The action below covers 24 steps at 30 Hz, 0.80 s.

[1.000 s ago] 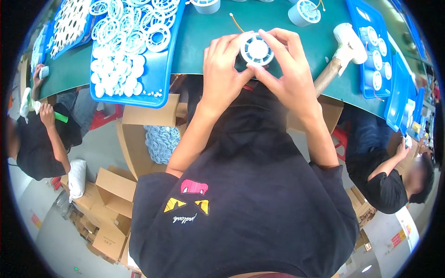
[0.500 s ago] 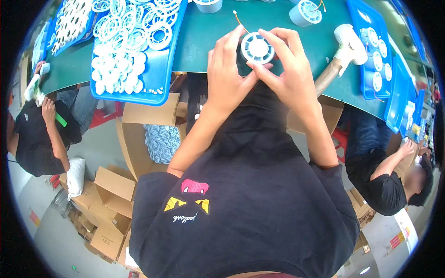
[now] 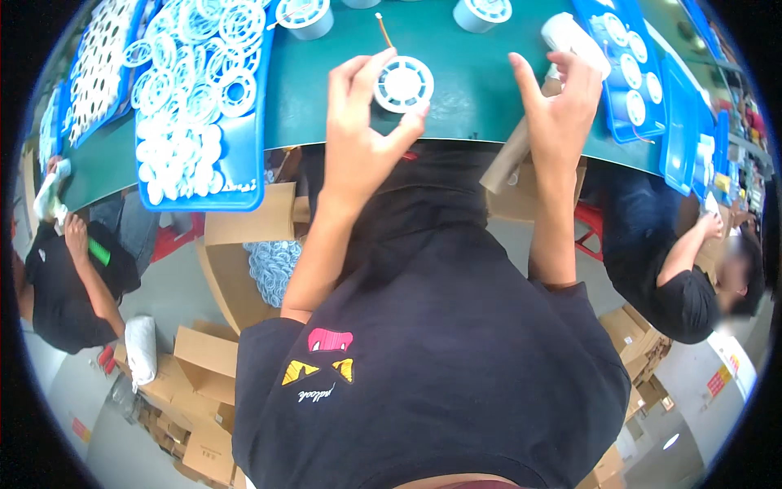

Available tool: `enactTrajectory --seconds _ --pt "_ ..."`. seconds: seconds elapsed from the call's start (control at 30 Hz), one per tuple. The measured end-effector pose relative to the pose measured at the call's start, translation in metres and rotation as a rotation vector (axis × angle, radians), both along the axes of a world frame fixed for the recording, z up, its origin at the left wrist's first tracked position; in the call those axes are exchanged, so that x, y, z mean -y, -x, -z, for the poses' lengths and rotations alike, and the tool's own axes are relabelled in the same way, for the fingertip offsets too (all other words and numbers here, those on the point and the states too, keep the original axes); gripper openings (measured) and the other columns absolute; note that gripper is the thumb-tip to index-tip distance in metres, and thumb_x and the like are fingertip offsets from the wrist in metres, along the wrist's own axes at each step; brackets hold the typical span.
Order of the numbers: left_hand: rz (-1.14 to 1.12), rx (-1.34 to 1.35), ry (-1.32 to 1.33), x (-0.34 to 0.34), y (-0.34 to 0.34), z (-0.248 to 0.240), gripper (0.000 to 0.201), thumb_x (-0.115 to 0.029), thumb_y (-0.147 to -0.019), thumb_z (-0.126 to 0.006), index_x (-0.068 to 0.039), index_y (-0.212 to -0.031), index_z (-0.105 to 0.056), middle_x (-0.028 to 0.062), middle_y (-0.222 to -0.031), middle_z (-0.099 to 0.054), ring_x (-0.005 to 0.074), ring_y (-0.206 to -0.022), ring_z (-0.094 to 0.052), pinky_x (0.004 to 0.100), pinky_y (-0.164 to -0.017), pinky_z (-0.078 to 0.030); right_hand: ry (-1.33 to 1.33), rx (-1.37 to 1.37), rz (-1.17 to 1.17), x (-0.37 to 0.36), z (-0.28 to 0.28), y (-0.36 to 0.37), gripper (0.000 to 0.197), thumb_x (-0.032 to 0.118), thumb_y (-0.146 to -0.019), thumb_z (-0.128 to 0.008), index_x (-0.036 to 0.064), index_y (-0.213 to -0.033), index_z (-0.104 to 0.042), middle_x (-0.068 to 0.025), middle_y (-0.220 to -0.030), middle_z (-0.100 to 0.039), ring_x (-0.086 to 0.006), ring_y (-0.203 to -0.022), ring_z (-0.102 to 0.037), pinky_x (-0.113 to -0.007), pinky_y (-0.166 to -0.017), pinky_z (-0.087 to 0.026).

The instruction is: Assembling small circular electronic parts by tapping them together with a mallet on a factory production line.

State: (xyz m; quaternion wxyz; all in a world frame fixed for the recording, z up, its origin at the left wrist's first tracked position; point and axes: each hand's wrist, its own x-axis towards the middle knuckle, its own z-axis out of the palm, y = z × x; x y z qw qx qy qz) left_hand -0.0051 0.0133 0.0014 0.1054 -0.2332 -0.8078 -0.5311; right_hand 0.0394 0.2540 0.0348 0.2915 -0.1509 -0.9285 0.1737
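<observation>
My left hand [image 3: 354, 134] grips a round white plastic part [image 3: 405, 85] between thumb and fingers, above the table's front edge. A spoked ring and a plain disc in the middle show on its top, and a thin orange wire [image 3: 384, 31] sticks up behind it. Thumb and fingers apart, my right hand [image 3: 560, 114] hovers at a mallet. The mallet's wooden handle [image 3: 507, 163] passes behind that hand, partly hidden by it, and its white-wrapped head [image 3: 574, 41] lies just beyond the fingers. Whether the hand touches the handle is hard to see.
A blue tray [image 3: 244, 155] of white rings and discs stands at the left on the green table [image 3: 309, 106]. Similar round parts [image 3: 482, 12] stand at the back; another blue tray [image 3: 599, 98] holds more at the right. Co-workers sit on both sides.
My right hand has let go of the round part and moved right to the mallet, opening. My left hand keeps the part. The whole view has shifted, carrying the table items leftward.
</observation>
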Motion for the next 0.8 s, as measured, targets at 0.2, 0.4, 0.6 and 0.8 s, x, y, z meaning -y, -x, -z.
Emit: enactTrajectory --seconds 0.2,0.4,0.6,0.8 --pt "0.148 0.075 0.063 0.009 0.01 -0.007 0.067 -0.012 -0.079 -0.081 -0.007 -0.143 -0.061 0.0155 -0.131 -0.058 0.0292 -0.122 -0.059 0.0401 -0.106 -0.048 0.043 0.027 0.155 -0.023 0.017 -0.038 0.059 0.025 -0.087 -0.084 -0.0017 -0.131 -0.054 -0.02 -0.114 -0.062 -0.0416 -0.114 -0.058 -0.047 -0.099 -0.048" --pt "0.171 0.158 -0.088 0.01 0.011 -0.001 0.075 -0.009 -0.075 -0.085 -0.002 -0.143 -0.053 0.0162 -0.128 -0.055 0.0298 -0.118 -0.06 0.0394 -0.1 -0.052 0.29 0.228 0.229 -0.04 0.008 -0.04 0.06 0.025 -0.089 -0.074 -0.0018 -0.138 -0.052 -0.0285 -0.12 -0.067 -0.0422 -0.11 -0.066 -0.049 -0.099 -0.05" --pt "0.165 0.054 0.045 0.01 0.005 -0.007 0.063 -0.013 -0.085 -0.08 0.0 -0.14 -0.053 0.0185 -0.134 -0.055 0.0302 -0.121 -0.061 0.0405 -0.106 -0.049 0.844 0.19 0.076 -0.063 0.011 -0.055 0.054 0.016 -0.089 -0.077 -0.0059 -0.134 -0.055 -0.01 -0.105 -0.067 -0.0202 -0.086 -0.065 -0.034 -0.082 -0.054" --pt "0.024 -0.041 0.107 -0.001 -0.006 -0.004 0.066 -0.023 -0.085 -0.084 -0.002 -0.14 -0.054 0.0222 -0.137 -0.052 0.0402 -0.121 -0.059 0.0451 -0.101 -0.051 1.246 0.271 -0.029 -0.041 0.001 -0.068 0.046 0.016 -0.093 -0.074 -0.0035 -0.127 -0.048 -0.0071 -0.09 -0.061 -0.0115 -0.059 -0.058 -0.026 -0.047 -0.048"
